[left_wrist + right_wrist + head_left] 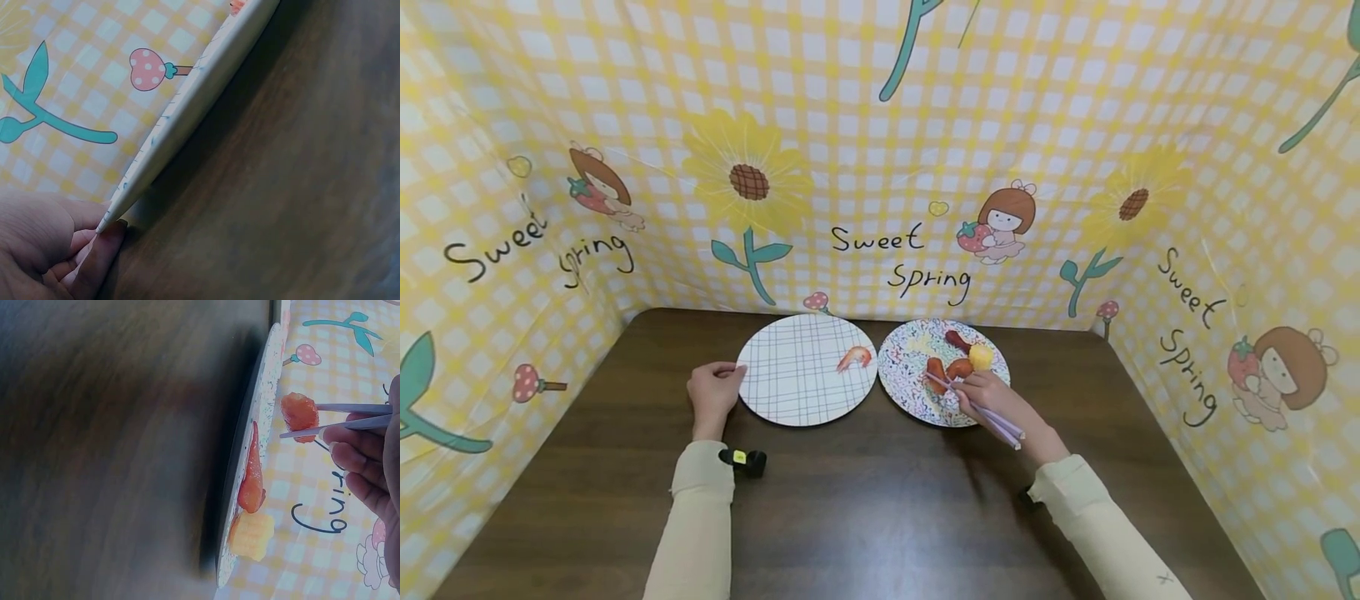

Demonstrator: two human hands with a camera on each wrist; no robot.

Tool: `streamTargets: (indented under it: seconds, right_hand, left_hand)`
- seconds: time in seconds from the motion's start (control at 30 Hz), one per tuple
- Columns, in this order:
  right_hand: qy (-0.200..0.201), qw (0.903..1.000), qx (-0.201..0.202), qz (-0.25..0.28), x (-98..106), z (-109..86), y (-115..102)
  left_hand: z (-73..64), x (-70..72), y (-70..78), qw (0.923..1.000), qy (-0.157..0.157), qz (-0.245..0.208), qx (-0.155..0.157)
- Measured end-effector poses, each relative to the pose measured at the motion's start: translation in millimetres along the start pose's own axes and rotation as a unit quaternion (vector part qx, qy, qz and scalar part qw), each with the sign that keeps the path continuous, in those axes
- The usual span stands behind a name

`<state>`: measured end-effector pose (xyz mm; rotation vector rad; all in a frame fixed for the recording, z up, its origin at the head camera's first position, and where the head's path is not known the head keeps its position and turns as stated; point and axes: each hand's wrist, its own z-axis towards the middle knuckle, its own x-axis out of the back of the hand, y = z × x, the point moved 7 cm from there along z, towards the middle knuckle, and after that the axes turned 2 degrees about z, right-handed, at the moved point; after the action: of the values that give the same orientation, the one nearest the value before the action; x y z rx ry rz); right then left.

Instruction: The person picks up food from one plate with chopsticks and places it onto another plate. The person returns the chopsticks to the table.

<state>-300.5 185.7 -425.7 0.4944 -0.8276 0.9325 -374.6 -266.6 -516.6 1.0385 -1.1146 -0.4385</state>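
My left hand (713,392) pinches the left rim of a white plate with blue grid lines (797,375), thumb above and fingers at the underside. A shrimp (853,358) lies on that plate's right side. In my right hand (1003,400) is a pair of lavender chopsticks (998,423). Between their tips hangs a glossy orange-brown piece of food (300,417), raised off the speckled plate (898,392) in the right wrist view. An orange-brown drumstick-shaped piece (252,478) and a yellow corn piece (252,534) lie on this plate.
A dark red piece of food (957,339) sits near the speckled plate's back rim, beside a pale yellow patch (919,343) too faint to tell. Both plates stand side by side on a dark wooden table (850,517). Yellow checked cloth (850,167) walls three sides.
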Motion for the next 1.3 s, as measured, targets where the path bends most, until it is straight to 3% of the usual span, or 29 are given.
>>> streamTargets:
  seconds: [0.77, 1.03, 1.3]
  right_hand:
    - [-0.035, 0.9976, -0.057, 0.015, 3, 4.7, -3]
    - [-0.005, 0.9991, -0.032, 0.026, 3, 11.1, -4]
    - [0.000, 0.9971, -0.043, 0.063, -1, 17.6, -3]
  left_hand:
    - [-1.2, 3.4, -1.1, 1.0000, 0.006, -0.003, -0.001]
    - [-2.7, 2.8, -0.8, 1.0000, 0.007, -0.004, -0.001]
    - [-2.0, 1.1, -0.3, 1.0000, 0.005, -0.006, -0.003]
